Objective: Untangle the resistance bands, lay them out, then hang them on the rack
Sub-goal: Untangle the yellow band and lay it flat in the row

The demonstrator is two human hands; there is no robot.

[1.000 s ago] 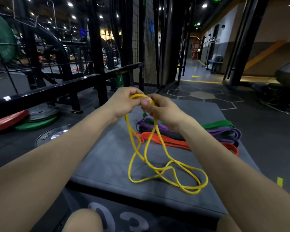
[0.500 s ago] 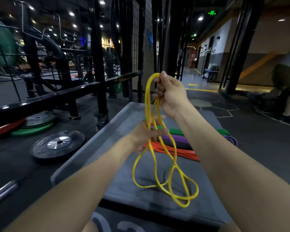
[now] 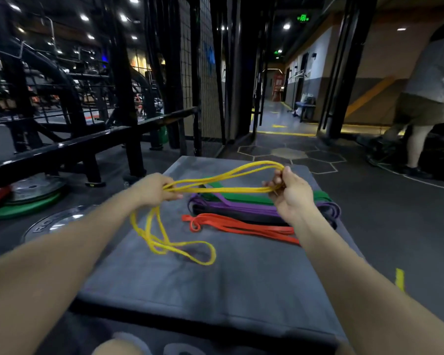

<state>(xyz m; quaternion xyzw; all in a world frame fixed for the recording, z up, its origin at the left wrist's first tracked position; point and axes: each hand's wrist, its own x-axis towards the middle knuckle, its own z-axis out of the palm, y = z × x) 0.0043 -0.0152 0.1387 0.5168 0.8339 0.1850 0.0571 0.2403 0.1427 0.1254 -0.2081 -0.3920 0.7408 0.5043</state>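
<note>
Grey mat (image 3: 241,290): near half bare; red band (image 3: 241,226), purple band (image 3: 241,206) and green band (image 3: 244,197) lie along the far right edge. Yellow band (image 3: 223,179) stretches above the mat's far half, its slack looped on the mat's left side. Left hand (image 3: 153,189) and right hand (image 3: 290,188) are apart at like height, fingers of each clenched around yellow strands. Plates (image 3: 23,201) left; a person (image 3: 426,98) stands far right.

bare grey mat (image 3: 241,290) near side, orange band (image 3: 241,226) and purple band (image 3: 241,206) crowding far side
</note>
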